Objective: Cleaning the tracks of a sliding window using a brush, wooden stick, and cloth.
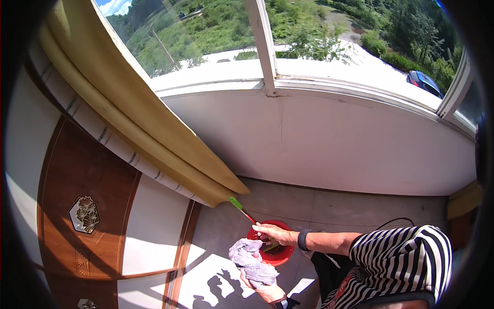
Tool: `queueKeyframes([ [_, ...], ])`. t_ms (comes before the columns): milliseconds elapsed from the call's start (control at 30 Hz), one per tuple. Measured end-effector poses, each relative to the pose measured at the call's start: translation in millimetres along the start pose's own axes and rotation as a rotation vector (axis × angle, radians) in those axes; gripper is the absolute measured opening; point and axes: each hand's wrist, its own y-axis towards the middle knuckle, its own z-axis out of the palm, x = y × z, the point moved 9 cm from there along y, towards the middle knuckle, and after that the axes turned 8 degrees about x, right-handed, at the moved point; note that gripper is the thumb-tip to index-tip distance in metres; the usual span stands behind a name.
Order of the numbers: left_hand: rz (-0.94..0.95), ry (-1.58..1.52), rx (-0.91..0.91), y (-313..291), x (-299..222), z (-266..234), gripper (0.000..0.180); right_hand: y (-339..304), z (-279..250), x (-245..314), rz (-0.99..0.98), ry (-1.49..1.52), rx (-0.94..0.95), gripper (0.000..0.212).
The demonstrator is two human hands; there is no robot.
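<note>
My left hand (265, 291), coming up from the lower edge, is closed around a bunched grey-purple cloth (260, 273). Just beyond it, my right hand (276, 235) grips a thin stick with a red shaft and a green handle end (236, 203), which points up and to the left. The stick's other end is hidden by my hand and the cloth, so its kind does not show. Below both hands a red bucket (284, 258) stands on the floor. Something yellow-green shows inside it.
A white wall (329, 139) under wide windows (269, 56) runs across the front. To the left hang a yellow curtain (154, 139) and a brown-and-white panelled cabinet (92, 175). A dark cable (395, 220) lies on the tiled floor (319, 206) at the right.
</note>
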Motion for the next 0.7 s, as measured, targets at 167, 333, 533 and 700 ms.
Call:
queueKeyframes([
  [167,-0.149,-0.673,0.219,-18.3,12.8,48.4,0.070,0.2,62.3,-5.8,-0.036,0.524,0.346,0.056],
  [333,-0.327,-1.011,0.334,-39.4,15.0,75.6,0.071,-6.6,100.7,60.7,-0.307,0.121,0.454,0.041],
  [533,-0.229,-0.620,0.339,-31.2,-2.8,85.3,0.069,6.1,112.8,80.5,-0.359,-0.425,0.330,0.056],
  [700,-0.150,-0.207,0.346,-23.7,-6.3,101.0,0.069,20.9,93.3,77.2,-0.370,-1.042,0.034,0.044],
])
